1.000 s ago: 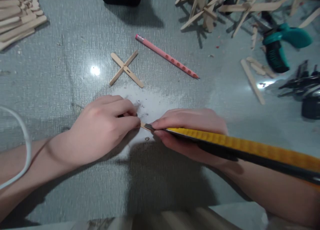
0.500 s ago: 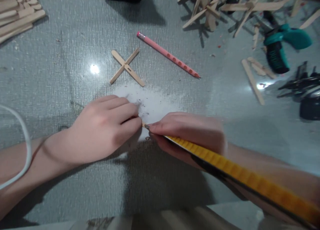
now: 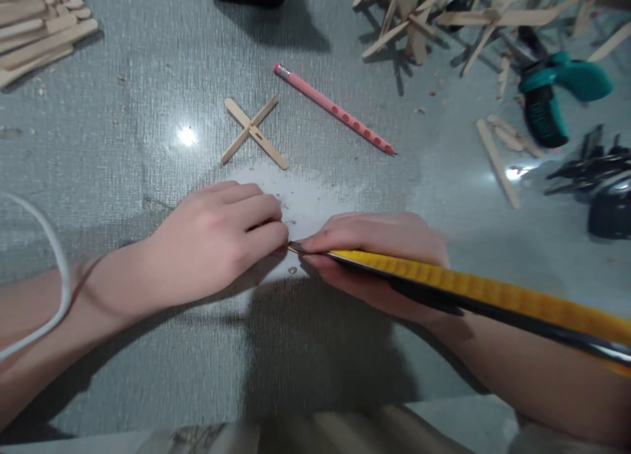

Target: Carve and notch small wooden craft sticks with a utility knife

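Note:
My right hand is closed around a utility knife with a ridged yellow and black handle that runs back towards the lower right. Its blade tip points left and meets the fingertips of my left hand. That hand is closed in a pinch on a craft stick, mostly hidden under the fingers, on the worn pale patch of the table. A small dark curl or ring lies just below the blade. Above the left hand two craft sticks form a cross, one arm having a slot cut in it.
A pink pencil lies beyond the cross. Bundled craft sticks fill the upper left; stick assemblies stand upper right. Teal-handled pliers, loose sticks and a black object are at right. A white cable crosses my left forearm.
The knife's handle has swung upward at its rear, lying flatter across the view. My left hand has shifted slightly right and up, and less of the stick shows at its fingertips.

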A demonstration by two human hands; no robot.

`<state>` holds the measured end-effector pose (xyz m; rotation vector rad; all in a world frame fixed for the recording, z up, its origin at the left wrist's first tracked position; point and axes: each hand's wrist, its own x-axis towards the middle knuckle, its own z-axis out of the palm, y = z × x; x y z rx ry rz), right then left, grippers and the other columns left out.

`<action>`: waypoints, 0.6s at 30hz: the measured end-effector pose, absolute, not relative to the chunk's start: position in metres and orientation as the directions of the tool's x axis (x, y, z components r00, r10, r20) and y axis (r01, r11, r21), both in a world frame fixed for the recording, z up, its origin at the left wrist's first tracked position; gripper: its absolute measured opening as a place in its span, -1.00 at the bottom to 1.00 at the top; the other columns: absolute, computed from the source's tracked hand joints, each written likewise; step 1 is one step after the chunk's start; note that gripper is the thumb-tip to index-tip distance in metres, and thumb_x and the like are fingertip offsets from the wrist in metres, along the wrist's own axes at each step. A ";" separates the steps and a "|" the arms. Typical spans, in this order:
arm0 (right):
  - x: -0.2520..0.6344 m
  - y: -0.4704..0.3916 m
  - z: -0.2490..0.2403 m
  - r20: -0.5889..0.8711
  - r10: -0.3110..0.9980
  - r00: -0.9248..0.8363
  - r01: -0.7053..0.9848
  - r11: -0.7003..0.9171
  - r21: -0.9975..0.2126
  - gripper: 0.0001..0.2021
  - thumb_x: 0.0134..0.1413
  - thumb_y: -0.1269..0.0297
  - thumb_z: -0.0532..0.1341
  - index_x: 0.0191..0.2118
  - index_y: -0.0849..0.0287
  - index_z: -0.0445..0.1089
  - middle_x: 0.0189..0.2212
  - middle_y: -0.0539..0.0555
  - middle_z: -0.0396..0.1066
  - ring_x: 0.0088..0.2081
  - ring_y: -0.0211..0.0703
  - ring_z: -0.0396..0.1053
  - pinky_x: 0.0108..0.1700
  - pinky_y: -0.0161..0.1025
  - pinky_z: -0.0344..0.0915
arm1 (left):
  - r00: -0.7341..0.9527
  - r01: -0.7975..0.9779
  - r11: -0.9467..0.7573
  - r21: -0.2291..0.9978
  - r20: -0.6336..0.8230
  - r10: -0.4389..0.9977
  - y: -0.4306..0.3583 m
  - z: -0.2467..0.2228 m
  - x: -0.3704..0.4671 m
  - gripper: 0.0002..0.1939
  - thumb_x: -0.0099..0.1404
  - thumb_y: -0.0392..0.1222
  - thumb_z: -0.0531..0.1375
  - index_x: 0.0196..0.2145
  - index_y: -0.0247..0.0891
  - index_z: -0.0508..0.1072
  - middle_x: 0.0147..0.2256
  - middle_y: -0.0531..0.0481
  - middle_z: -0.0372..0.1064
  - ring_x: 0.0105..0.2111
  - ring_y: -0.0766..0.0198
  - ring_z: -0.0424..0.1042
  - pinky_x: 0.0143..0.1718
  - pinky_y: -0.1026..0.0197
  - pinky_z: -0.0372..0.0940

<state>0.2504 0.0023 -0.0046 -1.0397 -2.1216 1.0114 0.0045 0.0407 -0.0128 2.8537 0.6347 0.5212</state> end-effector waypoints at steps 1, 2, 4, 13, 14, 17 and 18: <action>0.250 0.002 -0.004 0.157 0.829 -0.537 0.407 0.417 -0.813 -0.92 0.30 0.39 0.31 -0.16 0.05 0.50 -0.33 -0.01 0.64 -0.33 -0.22 0.60 -0.28 -0.29 0.48 | 0.855 0.370 -0.904 0.214 0.302 0.422 0.040 -0.012 0.005 -0.72 0.54 -0.28 0.06 -0.26 -0.31 0.54 -0.28 -0.14 0.54 -0.31 0.13 0.48 -0.31 0.11 0.37; 0.250 0.002 -0.004 0.155 0.832 -0.533 0.415 0.416 -0.809 -0.92 0.29 0.39 0.32 -0.17 0.05 0.50 -0.34 -0.01 0.64 -0.34 -0.22 0.60 -0.28 -0.28 0.48 | 0.862 0.362 -0.914 0.184 0.306 0.403 0.039 -0.012 0.005 -0.71 0.54 -0.31 0.05 -0.27 -0.32 0.54 -0.29 -0.14 0.53 -0.32 0.14 0.48 -0.32 0.12 0.35; 0.249 0.002 -0.003 0.138 0.837 -0.529 0.425 0.403 -0.811 -0.93 0.29 0.37 0.32 -0.18 0.03 0.50 -0.35 -0.02 0.64 -0.35 -0.20 0.59 -0.29 -0.26 0.49 | 0.872 0.349 -0.927 0.135 0.316 0.374 0.038 -0.011 0.004 -0.69 0.52 -0.38 0.02 -0.29 -0.31 0.54 -0.30 -0.12 0.53 -0.33 0.16 0.47 -0.34 0.14 0.32; 0.248 0.000 -0.008 0.150 0.812 -0.565 0.342 0.395 -0.853 -0.83 0.28 0.49 0.27 -0.16 0.03 0.50 -0.35 -0.01 0.59 -0.35 -0.22 0.56 -0.28 -0.23 0.47 | 0.870 0.377 -0.913 0.157 0.278 0.408 0.036 -0.006 0.005 -0.68 0.50 -0.39 0.05 -0.35 -0.28 0.53 -0.34 -0.06 0.51 -0.38 0.21 0.43 -0.40 0.17 0.23; 0.248 0.000 -0.008 0.160 0.804 -0.572 0.329 0.403 -0.854 -0.83 0.29 0.49 0.27 -0.15 0.03 0.49 -0.36 -0.01 0.59 -0.35 -0.22 0.55 -0.28 -0.22 0.47 | 0.870 0.376 -0.910 0.171 0.273 0.411 0.036 -0.006 0.005 -0.67 0.51 -0.38 0.04 -0.34 -0.28 0.54 -0.33 -0.06 0.52 -0.37 0.20 0.44 -0.39 0.16 0.24; 0.249 0.001 -0.009 0.188 0.769 -0.611 0.293 0.440 -0.849 -0.83 0.31 0.48 0.25 -0.14 0.03 0.49 -0.36 -0.01 0.58 -0.35 -0.19 0.53 -0.28 -0.20 0.46 | 0.868 0.354 -0.904 0.238 0.275 0.413 0.037 -0.007 0.003 -0.65 0.53 -0.36 0.02 -0.30 -0.30 0.56 -0.31 -0.10 0.53 -0.33 0.17 0.47 -0.38 0.16 0.28; 0.250 0.001 -0.010 0.181 0.759 -0.626 0.291 0.442 -0.848 -0.84 0.33 0.46 0.24 -0.15 0.02 0.48 -0.37 -0.02 0.58 -0.35 -0.19 0.53 -0.27 -0.20 0.46 | 0.868 0.347 -0.903 0.255 0.278 0.412 0.037 -0.007 0.003 -0.65 0.53 -0.35 0.02 -0.30 -0.31 0.56 -0.31 -0.11 0.53 -0.32 0.16 0.48 -0.37 0.15 0.30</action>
